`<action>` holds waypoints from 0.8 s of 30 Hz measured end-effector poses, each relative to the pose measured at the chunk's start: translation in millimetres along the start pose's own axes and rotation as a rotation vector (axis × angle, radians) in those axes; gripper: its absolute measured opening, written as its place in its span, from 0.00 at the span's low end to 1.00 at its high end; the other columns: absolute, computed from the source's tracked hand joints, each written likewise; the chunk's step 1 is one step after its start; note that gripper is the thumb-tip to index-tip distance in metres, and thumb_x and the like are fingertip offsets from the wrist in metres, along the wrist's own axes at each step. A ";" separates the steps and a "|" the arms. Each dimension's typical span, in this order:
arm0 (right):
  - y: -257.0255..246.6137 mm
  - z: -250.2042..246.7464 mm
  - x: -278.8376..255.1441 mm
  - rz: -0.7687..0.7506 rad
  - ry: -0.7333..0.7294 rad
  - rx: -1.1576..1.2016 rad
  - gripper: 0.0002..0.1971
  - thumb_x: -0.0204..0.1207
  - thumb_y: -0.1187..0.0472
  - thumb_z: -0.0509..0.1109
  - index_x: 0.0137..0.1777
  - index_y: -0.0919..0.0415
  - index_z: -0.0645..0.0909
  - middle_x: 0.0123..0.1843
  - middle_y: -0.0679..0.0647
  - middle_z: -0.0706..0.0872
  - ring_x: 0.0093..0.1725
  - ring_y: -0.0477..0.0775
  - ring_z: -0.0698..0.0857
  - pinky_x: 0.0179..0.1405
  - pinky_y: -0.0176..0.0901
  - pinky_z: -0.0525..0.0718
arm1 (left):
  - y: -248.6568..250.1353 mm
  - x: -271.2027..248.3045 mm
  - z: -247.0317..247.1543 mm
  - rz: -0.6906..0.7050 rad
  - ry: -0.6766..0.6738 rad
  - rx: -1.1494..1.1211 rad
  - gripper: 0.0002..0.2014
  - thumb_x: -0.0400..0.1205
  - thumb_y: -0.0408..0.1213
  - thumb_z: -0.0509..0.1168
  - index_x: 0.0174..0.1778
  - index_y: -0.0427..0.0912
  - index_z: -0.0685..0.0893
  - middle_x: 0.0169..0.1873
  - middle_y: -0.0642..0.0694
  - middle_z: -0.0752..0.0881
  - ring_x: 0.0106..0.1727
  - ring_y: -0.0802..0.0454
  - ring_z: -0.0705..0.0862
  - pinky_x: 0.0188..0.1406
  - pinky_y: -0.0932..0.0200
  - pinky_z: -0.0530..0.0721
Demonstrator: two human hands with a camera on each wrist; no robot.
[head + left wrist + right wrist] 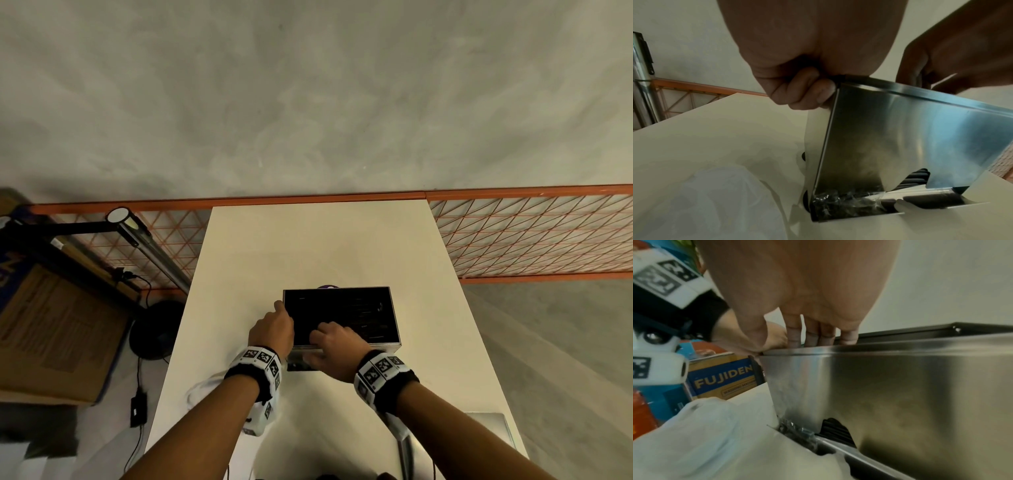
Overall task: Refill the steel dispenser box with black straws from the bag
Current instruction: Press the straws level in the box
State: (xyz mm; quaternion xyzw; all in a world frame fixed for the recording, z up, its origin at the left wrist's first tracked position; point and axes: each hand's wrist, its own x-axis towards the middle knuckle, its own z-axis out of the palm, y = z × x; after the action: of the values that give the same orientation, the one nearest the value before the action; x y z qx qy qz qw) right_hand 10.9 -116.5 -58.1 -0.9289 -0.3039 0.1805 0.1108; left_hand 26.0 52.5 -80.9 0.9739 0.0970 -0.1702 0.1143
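The steel dispenser box [394,346] stands lidless in the middle of the white table [308,240], its dark inside filled with black straws [359,315]. My left hand [274,325] grips the box's near left corner with curled fingers [803,92]. At the front wall, my right hand [332,342] hooks its fingers [813,335] over the rim and into the box, the thumb outside. More black straws [980,177] show through the cutout low in the front of the box [900,138]. The crumpled white plastic bag [705,203] lies beside the box, to its near left.
A flat steel piece [489,428] lies at the table's near right corner. A purple item [329,287] peeks out behind the box. Orange wire shelving [531,233] runs behind the table. A lamp [126,222] and a cardboard carton [51,325] stand to the left.
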 end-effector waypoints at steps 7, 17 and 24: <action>4.0 -0.7 6.1 0.036 0.040 -0.014 0.26 0.81 0.40 0.61 0.71 0.57 0.77 0.66 0.57 0.77 0.67 0.60 0.75 0.62 0.60 0.78 | 0.6 -2.3 -2.2 -0.002 0.011 -0.004 0.14 0.91 0.39 0.54 0.69 0.36 0.69 0.57 0.35 0.88 0.57 0.31 0.88 0.42 0.47 0.75; 31.2 3.9 14.8 0.203 -0.090 -0.022 0.28 0.85 0.37 0.44 0.85 0.41 0.57 0.88 0.51 0.53 0.86 0.64 0.51 0.80 0.75 0.50 | -0.2 -2.0 0.1 -0.004 0.028 -0.039 0.13 0.92 0.39 0.54 0.69 0.36 0.69 0.56 0.35 0.88 0.55 0.31 0.88 0.42 0.46 0.76; 17.5 1.5 11.8 0.187 -0.058 0.012 0.27 0.86 0.39 0.44 0.83 0.44 0.60 0.86 0.52 0.60 0.82 0.62 0.60 0.79 0.72 0.59 | 0.1 -2.3 -0.2 -0.021 0.027 -0.046 0.14 0.92 0.40 0.54 0.69 0.36 0.69 0.57 0.35 0.88 0.56 0.31 0.88 0.43 0.46 0.76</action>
State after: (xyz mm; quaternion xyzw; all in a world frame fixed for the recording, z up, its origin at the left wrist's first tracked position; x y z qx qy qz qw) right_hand 28.3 -123.0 -68.2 -0.9469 -0.2178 0.2185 0.0904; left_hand 23.9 52.1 -79.9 0.9722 0.1124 -0.1562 0.1335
